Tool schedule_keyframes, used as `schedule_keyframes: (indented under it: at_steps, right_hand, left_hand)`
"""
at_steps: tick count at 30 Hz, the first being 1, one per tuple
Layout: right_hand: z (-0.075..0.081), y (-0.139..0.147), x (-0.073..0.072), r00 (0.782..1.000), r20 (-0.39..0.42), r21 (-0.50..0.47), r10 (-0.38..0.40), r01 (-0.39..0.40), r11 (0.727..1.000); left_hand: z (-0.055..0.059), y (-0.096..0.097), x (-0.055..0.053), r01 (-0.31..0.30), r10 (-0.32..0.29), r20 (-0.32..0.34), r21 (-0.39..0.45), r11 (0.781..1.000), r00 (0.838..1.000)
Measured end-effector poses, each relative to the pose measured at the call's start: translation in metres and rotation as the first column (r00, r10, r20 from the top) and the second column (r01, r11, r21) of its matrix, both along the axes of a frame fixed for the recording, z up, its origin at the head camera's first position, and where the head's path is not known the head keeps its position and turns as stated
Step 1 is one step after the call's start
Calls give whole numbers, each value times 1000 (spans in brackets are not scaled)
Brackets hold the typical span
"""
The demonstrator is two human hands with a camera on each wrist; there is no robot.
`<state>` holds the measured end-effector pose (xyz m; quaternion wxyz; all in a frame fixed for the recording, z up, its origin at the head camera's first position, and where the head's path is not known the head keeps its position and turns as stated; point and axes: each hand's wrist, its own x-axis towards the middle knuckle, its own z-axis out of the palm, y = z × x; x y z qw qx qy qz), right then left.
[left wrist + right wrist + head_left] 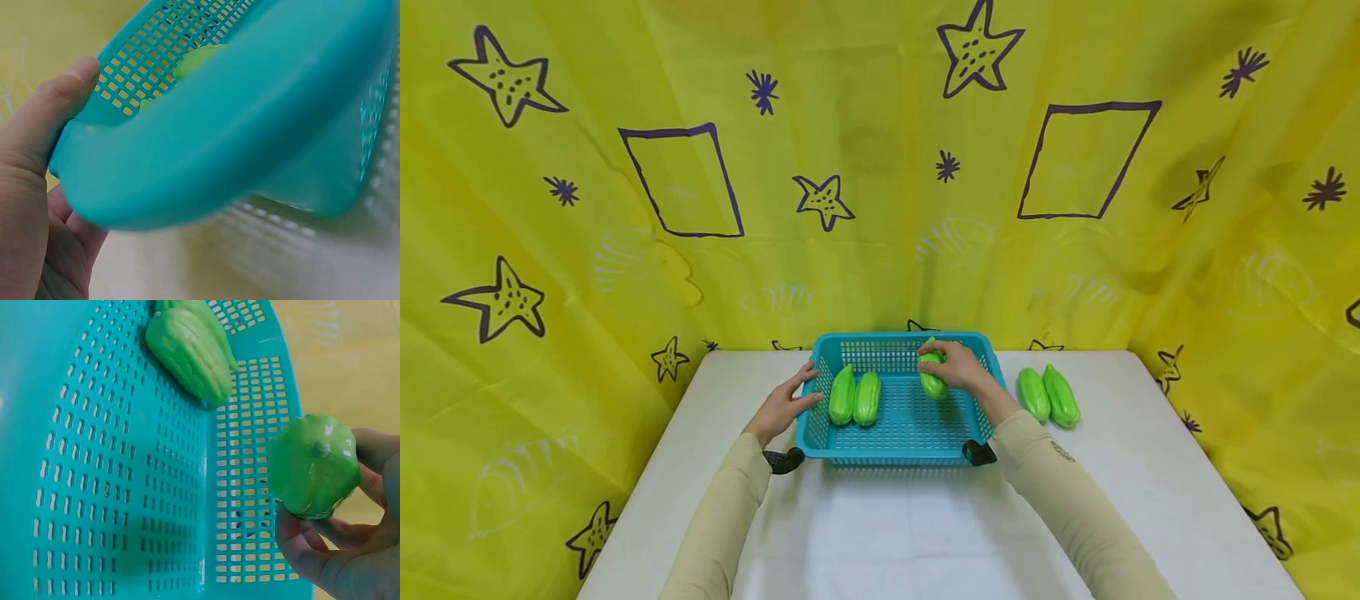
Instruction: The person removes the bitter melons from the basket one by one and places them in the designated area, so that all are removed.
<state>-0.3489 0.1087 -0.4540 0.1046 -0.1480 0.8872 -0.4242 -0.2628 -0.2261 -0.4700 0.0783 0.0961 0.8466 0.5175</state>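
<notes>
Your two pale sleeves (pixel 1067 492) come in closest, reaching over the white table (pixel 895 533). Your left hand (pixel 781 410) holds the left side of the blue basket (pixel 891 453), thumb over the rim and fingers on the outside, with a gap just wide enough for the rim. Your right hand (pixel 958 364) has its fingers bent round one green gourd (pixel 932 385), held up over the right part of the basket. Two gourds (pixel 867 398) lie side by side inside, near the left wall. Another pair (pixel 1062 397) sits on the table, just right of the basket. Behind it all hangs a yellow cloth (pixel 880 275) with dark stars.
</notes>
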Motion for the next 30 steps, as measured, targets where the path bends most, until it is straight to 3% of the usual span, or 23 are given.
schedule_keyframes:
  at_steps: [6, 12, 21, 30]
  right_hand:
    - [8, 10, 8, 999, -19, -77, -33, 31, 997]
    - [14, 21, 16, 997, 20, -186, -79, 81, 979]
    - [14, 43, 25, 994, 10, -219, -104, 104, 970]
    - [11, 72, 34, 987, -38, -197, -156, 146, 970]
  left_hand:
    - [-1, 1, 0, -19, 19, -2, -11, 1000, 1000]
    - [0, 2, 0, -26, 26, 4, -24, 999, 1000]
    - [0, 2, 0, -12, 12, 7, -12, 1000, 1000]
    - [-29, -8, -17, -31, 31, 0, -40, 999, 1000]
